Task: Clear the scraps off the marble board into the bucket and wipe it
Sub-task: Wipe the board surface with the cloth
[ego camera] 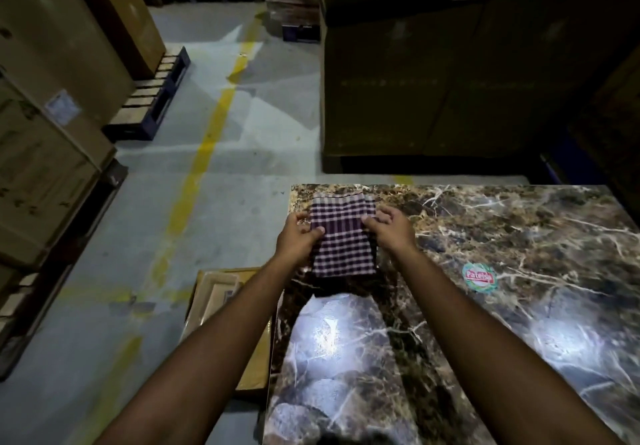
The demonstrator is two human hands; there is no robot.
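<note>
A dark brown marble board with white veins fills the lower right of the head view. A folded purple-and-white checked cloth is held just above its far left corner. My left hand pinches the cloth's left edge. My right hand pinches its right edge. The lower half of the cloth hangs flat between my forearms. No bucket is in view. I see no scraps on the board.
A round green-and-red sticker is stuck on the board. A flat cardboard box lies on the grey floor left of the board. Stacked cartons stand on pallets at left, large dark cartons behind the board. A yellow floor line runs away.
</note>
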